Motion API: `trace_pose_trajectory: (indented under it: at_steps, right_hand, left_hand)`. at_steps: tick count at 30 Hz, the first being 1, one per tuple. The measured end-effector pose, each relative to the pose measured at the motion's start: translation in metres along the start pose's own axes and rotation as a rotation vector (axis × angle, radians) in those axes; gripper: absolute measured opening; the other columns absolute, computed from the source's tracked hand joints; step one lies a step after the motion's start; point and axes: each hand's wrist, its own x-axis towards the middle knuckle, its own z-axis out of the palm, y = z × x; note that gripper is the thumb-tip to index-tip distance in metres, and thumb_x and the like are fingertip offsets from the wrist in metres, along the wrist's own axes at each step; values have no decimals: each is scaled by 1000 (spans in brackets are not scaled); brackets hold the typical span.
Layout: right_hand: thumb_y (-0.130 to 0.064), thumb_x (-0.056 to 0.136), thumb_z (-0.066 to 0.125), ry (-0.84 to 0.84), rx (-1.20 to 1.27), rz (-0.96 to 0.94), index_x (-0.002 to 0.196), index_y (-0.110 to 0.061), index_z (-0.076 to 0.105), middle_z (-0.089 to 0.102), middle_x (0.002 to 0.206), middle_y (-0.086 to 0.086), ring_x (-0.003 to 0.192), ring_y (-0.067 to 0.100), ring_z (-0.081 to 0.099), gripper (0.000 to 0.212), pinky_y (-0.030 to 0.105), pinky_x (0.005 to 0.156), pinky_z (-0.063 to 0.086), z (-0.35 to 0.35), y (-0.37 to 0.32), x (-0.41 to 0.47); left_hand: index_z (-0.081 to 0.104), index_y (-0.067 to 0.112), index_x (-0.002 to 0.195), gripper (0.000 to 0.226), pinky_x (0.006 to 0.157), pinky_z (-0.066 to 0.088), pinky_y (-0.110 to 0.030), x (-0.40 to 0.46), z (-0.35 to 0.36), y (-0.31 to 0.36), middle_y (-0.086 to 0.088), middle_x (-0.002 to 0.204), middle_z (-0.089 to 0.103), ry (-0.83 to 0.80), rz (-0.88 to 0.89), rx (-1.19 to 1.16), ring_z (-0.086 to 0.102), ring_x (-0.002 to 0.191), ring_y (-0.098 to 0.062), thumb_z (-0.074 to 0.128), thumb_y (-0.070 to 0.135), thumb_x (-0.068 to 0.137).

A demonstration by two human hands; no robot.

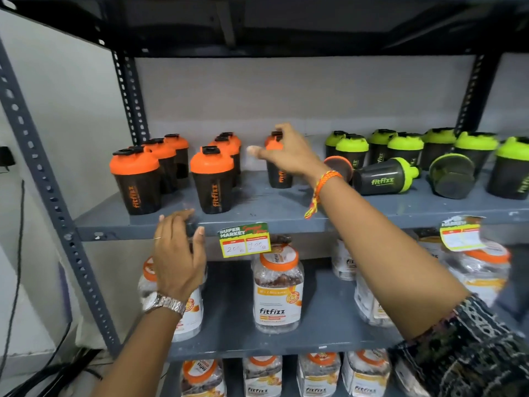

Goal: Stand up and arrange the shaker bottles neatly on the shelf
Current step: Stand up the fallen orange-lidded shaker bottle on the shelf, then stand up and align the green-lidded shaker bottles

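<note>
Black shaker bottles stand on the grey shelf (269, 213). Orange-lidded ones (137, 179) are upright in rows at the left, green-lidded ones (406, 147) at the right. My right hand (289, 153) reaches over an upright orange-lidded bottle (279, 176) in the middle, fingertips on its cap, thumb spread away to the left. One green-lidded bottle (383, 179) lies on its side, and another bottle (452, 176) lies with its base toward me. Behind my right wrist lies an orange-rimmed bottle (339, 166), mostly hidden. My left hand (177, 253) rests on the shelf's front edge and holds no bottle.
A price tag (244, 239) hangs on the shelf edge, and a second tag (461, 233) hangs at the right. Clear jars with orange lids (277, 287) fill the lower shelves. A perforated metal post (57, 202) frames the left side. Another shelf board (257, 30) runs overhead.
</note>
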Motion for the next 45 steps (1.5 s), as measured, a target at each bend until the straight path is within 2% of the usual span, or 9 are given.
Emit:
trace_pose_trajectory:
  at_steps: [3,7,10,17,23,30,37,41,45]
  right_hand:
    - [-57,77,74,122,-50,125,135,-7,47,57,137,16,128,33,52,81,32,90,40,-44,37,3]
    - [-52,78,74,185,-127,223,125,-4,52,62,127,17,120,35,56,71,34,87,43,-81,76,-7]
    - [-50,79,74,228,-222,247,126,-4,55,61,129,21,123,40,54,68,42,100,45,-103,98,-16]
    - [-50,81,70,540,-271,407,128,-8,47,45,138,21,130,45,37,67,53,103,39,-133,148,-43]
    - [-48,86,67,525,-116,498,139,0,31,36,145,29,132,51,33,79,49,110,29,-137,180,-42]
    - [-52,89,62,497,182,571,146,-3,19,44,148,26,134,44,44,86,44,106,38,-138,197,-26]
    - [-54,81,71,471,253,578,150,-4,21,44,149,23,136,42,43,98,43,107,39,-135,208,-21]
    - [-53,69,77,518,336,469,128,-19,44,57,129,14,122,35,53,76,41,101,47,-138,209,-22]
    - [-54,57,80,511,374,358,115,-30,49,60,120,8,115,29,57,69,45,98,51,-147,204,-21]
  left_hand:
    - [60,5,126,39,128,19,-33,-1,11,45,-14,127,65,13,154,-72,56,123,-32,47,26,96]
    - [60,5,127,40,128,18,-36,0,37,109,-13,132,63,-72,281,-153,52,130,-29,49,30,98]
    - [60,6,130,43,128,23,-41,-5,62,148,-12,136,61,-162,268,-164,53,134,-31,50,35,99]
    - [55,11,140,57,128,23,-42,-25,107,181,-8,148,55,-324,184,-18,44,145,-29,43,49,99]
    - [55,13,140,57,124,27,-44,-32,123,174,-7,144,59,-322,251,189,53,133,-29,43,50,99]
    - [55,14,138,56,121,30,-45,-34,134,174,-7,141,59,-259,234,268,54,129,-31,45,51,97]
    - [56,15,137,56,118,30,-45,-35,139,179,-8,137,60,-224,208,334,55,124,-32,43,53,98]
    - [56,15,137,55,118,30,-45,-36,141,175,-9,137,60,-203,230,362,55,124,-32,43,52,98]
    - [55,15,137,55,118,28,-45,-36,144,175,-8,137,60,-182,235,360,53,124,-31,43,52,98]
